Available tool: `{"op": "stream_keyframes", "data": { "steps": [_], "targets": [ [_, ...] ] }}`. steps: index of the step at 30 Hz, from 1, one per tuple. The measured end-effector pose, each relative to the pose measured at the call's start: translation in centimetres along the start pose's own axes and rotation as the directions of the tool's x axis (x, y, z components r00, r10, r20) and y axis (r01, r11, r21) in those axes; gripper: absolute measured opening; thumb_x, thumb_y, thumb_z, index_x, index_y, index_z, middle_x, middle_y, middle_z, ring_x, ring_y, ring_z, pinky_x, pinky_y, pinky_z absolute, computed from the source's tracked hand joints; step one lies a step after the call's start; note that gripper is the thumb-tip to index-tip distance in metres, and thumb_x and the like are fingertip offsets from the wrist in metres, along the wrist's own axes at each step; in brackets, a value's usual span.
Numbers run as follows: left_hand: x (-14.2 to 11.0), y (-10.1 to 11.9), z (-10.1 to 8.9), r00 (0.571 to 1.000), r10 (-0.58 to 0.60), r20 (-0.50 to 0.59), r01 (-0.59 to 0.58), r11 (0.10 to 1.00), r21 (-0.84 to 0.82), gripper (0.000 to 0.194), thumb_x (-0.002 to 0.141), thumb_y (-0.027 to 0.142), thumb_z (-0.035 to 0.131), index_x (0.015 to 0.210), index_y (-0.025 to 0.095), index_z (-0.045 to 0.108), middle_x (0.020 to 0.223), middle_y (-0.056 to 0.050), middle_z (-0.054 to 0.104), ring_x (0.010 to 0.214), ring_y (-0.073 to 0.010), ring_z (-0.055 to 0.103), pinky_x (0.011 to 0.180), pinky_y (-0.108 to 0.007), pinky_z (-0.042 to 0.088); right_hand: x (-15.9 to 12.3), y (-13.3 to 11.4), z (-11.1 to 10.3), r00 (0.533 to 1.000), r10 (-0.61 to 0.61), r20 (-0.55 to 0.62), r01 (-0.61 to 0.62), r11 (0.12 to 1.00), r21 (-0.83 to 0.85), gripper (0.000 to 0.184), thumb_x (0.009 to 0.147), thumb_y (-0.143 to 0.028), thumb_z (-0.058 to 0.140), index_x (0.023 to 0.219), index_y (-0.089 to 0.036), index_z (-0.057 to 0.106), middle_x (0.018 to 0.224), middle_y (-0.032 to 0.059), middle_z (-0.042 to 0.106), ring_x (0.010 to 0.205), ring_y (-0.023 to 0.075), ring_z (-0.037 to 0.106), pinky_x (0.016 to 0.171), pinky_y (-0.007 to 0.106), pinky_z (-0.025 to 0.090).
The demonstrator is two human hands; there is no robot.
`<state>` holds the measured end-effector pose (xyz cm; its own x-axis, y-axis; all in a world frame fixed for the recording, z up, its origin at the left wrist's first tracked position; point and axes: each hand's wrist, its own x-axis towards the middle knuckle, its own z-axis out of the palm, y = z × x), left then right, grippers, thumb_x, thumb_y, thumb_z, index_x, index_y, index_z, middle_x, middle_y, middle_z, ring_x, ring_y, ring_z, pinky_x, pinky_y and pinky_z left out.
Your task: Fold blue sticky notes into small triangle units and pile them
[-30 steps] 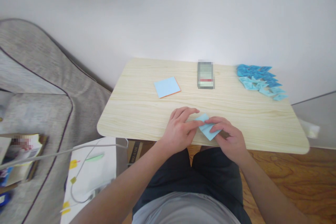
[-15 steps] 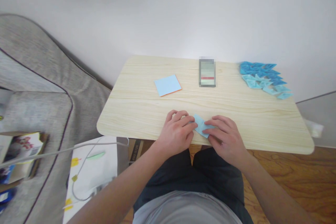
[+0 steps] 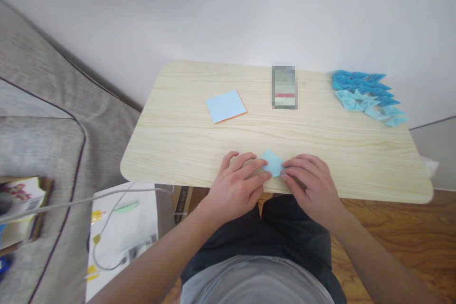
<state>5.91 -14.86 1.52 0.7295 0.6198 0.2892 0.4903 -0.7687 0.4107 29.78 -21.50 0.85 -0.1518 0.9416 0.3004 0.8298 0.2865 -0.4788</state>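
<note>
Near the front edge of the table lies a small light blue folded paper [image 3: 272, 161], between my two hands. My left hand [image 3: 238, 180] grips its left side, with thumb and index finger at the paper's edge. At the right corner, my right hand [image 3: 311, 178] pinches the paper between thumb and fingertips. Farther back on the table rests a stack of light blue paper sheets [image 3: 225, 106] with an orange edge showing underneath. Several folded paper pieces [image 3: 363, 92], dark blue and pale blue, sit in a group at the back right.
A phone-like device [image 3: 284, 87], blurred out, lies at the back of the pale wooden table [image 3: 171, 142]. To the left stands a grey sofa [image 3: 103, 152] with a box on it. A cable [image 3: 107, 195] runs across below the table's left corner.
The light blue paper has turned a little and more of it shows between my hands. My right fingers have moved from over it to its right corner. The camera view has shifted slightly.
</note>
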Motion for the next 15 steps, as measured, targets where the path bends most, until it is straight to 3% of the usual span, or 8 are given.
{"op": "stream_keyframes", "data": {
  "steps": [7, 15],
  "targets": [
    [0.1, 0.0, -0.1, 1.0, 0.0, 0.005, 0.0, 0.999, -0.039, 0.028, 0.095, 0.022, 0.062, 0.118, 0.032, 0.074, 0.128, 0.0, 0.073, 0.124, -0.0266, 0.058, 0.11, -0.051, 0.032, 1.1, -0.5, 0.6, 0.987, 0.158, -0.035, -0.159, 0.986, -0.044, 0.007, 0.093, -0.032, 0.069, 0.097, -0.026, 0.069, 0.096, 0.0045, 0.069, 0.098, 0.0255, 0.059, 0.089, 0.046, 0.046],
    [0.2, -0.1, -0.1, 0.999, -0.038, -0.001, 0.038, 0.996, -0.083, 0.024, 0.094, 0.022, 0.063, 0.112, 0.032, 0.075, 0.129, 0.002, 0.072, 0.123, -0.0267, 0.059, 0.107, -0.052, 0.034, 1.1, -1.1, 1.2, 0.97, 0.231, -0.083, -0.237, 0.969, -0.07, 0.007, 0.092, -0.032, 0.07, 0.093, -0.025, 0.068, 0.095, 0.0045, 0.067, 0.096, 0.0257, 0.057, 0.088, 0.046, 0.044]
  ]
}}
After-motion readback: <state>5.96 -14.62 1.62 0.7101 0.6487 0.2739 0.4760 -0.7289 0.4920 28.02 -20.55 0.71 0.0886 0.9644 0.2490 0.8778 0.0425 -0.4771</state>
